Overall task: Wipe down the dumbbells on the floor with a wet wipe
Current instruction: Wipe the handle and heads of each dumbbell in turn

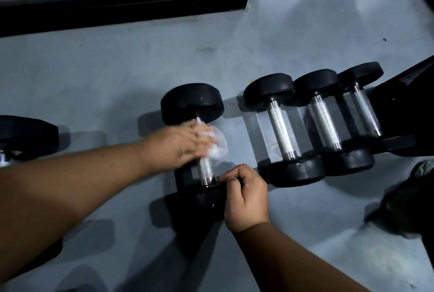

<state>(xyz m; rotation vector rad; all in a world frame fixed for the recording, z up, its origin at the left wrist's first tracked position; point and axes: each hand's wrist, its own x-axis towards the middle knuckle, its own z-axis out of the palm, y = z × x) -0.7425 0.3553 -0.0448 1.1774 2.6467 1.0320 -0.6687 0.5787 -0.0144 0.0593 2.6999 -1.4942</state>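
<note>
Mid-wipe: left hand (pixel 180 144) presses wipe (pixel 219 145) around dumbbell (pixel 199 151) handle; right hand (pixel 244 198) grips near head. Next, likely: heads, then neighbouring dumbbells (pixel 310 125).

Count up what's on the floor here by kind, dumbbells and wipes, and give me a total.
Dumbbells: 5 (one being wiped, three side by side at, one partly cut off at the left edge)
Wet wipes: 1, held on the handle by the left hand
Total: 6
</note>
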